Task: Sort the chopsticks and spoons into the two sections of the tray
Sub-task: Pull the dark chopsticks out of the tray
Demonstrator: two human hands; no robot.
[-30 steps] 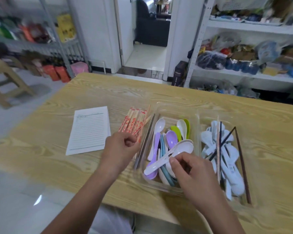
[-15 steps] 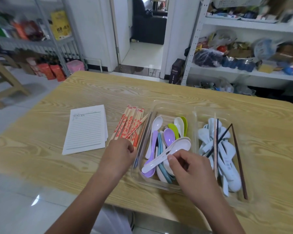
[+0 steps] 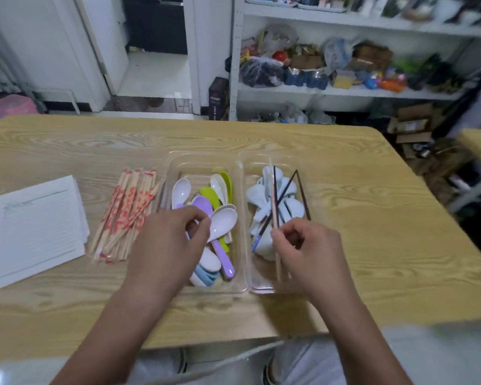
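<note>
Farthest left of the tray (image 3: 242, 290), a lined notepad (image 3: 36, 229) lies on the counter (image 3: 372, 218); it plays no part in the sort. Between it and the tray, the paper-wrapped chopsticks (image 3: 125, 212) lie bundled just beside the tray's left wall, probably parked there until a section is freed for them.

My left grip (image 3: 167, 245) hovers over the tray's left section, fingers curled, with thumb and forefinger closing at the edge of the white spoon (image 3: 224, 222). I cannot tell whether they clamp it or merely touch it. That section holds the coloured spoons (image 3: 202, 204), purple, green and blue, heaped together with a few white ones.

The tray's right section is the mixed one. Pale spoons (image 3: 292, 207) are piled in it, with dark chopsticks (image 3: 303, 193) and one light wooden chopstick (image 3: 272, 195) lying across them. My right grip (image 3: 311, 251), over the near end of that section, is clamped on the wooden chopstick between thumb and fingertips. This is presumably to lift it clear of the spoons, since sticks and spoons must end in separate sections.

Compared with a second ago, my left grip has left the wrapped bundle outside the tray and come over the left section. My right grip has quit the white spoon's handle and crossed the tray's divider to the right section.
</note>
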